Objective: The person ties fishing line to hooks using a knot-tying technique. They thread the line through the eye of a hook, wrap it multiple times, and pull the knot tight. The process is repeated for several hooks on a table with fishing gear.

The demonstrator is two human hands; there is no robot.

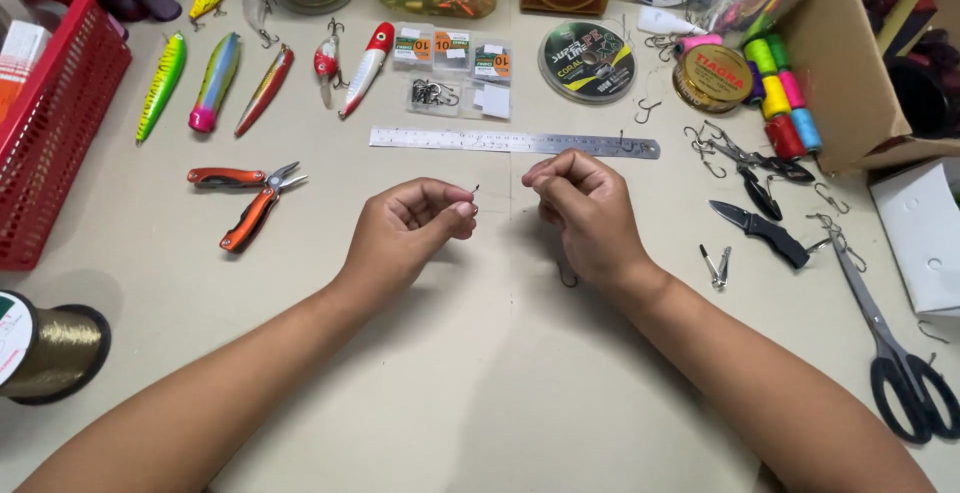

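Hook (475,190) sits pinched in our left hand (415,225); right hand (585,211), at three o'clock, pinches thin line; no knot shows yet.

A small dark fishing hook (474,191) stood pinched at the fingertips of the left hand (415,225), only its thin upper end showing above the thumb, pointing up and slightly right. It was held above the middle of the worktop (480,373), nearer the far edge than the near one. A second dark curved hook (566,277) hung below the right hand (583,211), mostly hidden by it.
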